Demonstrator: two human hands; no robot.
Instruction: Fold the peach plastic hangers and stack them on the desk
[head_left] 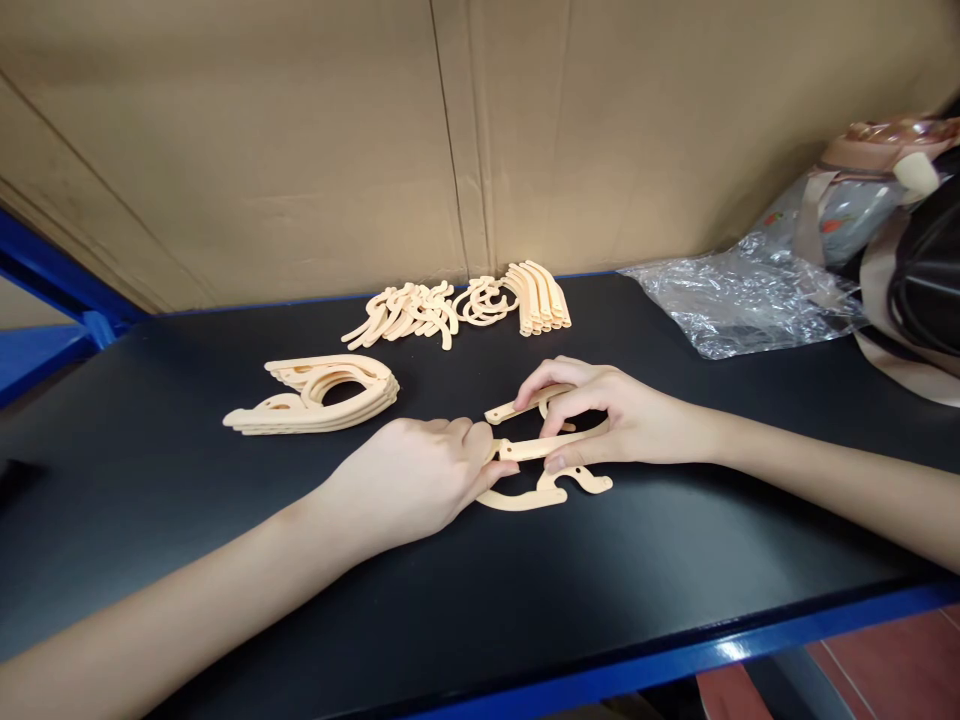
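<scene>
My left hand [427, 475] is closed on one end of a cream plastic folding hanger, its fingers covering the joint. My right hand [611, 410] pinches a straight cream hanger arm [532, 448] between thumb and fingers, and its end meets the part in my left hand. Under the right fingers lies another cream arm [499, 412], partly hidden. A curved hanger piece with a wavy end [525, 500] extends below both hands. To the left, a stack of folded cream hangers [352, 405] rests on the black tabletop [225, 560].
Along the back lie a pile of small wavy pieces [409, 312], some hook pieces [484, 303] and a stack of curved arms [541, 298]. Crumpled clear plastic [750, 300], a bottle [847, 205] and a black item with a strap stand right. Cardboard [300, 150] lines the back.
</scene>
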